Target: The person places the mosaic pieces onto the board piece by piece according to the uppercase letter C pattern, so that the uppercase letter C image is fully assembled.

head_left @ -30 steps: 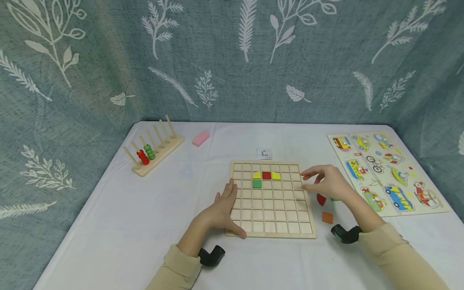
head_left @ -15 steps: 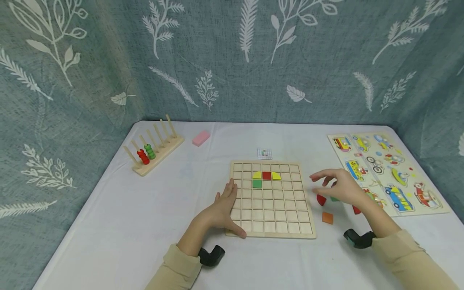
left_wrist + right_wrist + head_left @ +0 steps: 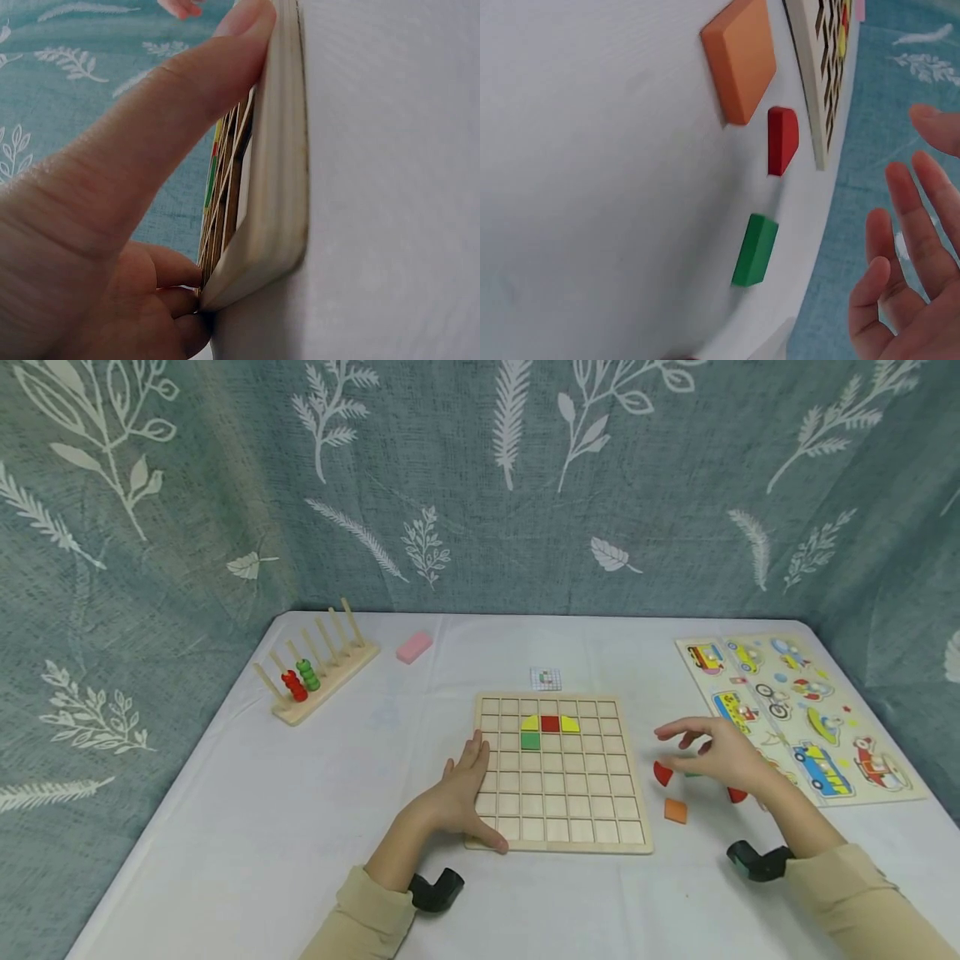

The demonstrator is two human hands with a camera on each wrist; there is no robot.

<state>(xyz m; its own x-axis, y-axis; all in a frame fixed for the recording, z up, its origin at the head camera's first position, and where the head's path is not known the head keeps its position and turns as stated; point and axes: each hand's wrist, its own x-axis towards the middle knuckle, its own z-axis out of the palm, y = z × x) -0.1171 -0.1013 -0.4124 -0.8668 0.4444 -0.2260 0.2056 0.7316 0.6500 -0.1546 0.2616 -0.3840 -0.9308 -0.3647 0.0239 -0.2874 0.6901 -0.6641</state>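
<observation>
A wooden grid board [image 3: 558, 847] lies mid-table. Its cells hold a red square [image 3: 550, 724] between two yellow rounded pieces [image 3: 570, 724], with a green square [image 3: 530, 741] below the left one. My left hand [image 3: 452, 797] rests against the board's lower left corner, thumb on the front edge, fingers straight along the left side. Right of the board, my right hand [image 3: 720, 752] hovers with parted fingers and nothing between them. Near it lie a red rounded piece [image 3: 781, 141], a green block [image 3: 756, 250], an orange square block [image 3: 742, 56] and another red piece [image 3: 737, 795], partly hidden by the arm.
A small printed pattern card [image 3: 545, 678] lies behind the board. Picture puzzle boards [image 3: 817, 718] cover the right of the table. At back left stands a wooden peg rack [image 3: 330, 685] with red and green beads. A pink block [image 3: 414, 647] lies beside it.
My right hand has moved right, away from the board's right edge and over the loose pieces. One red piece has come into view by the forearm. My left hand has stayed put.
</observation>
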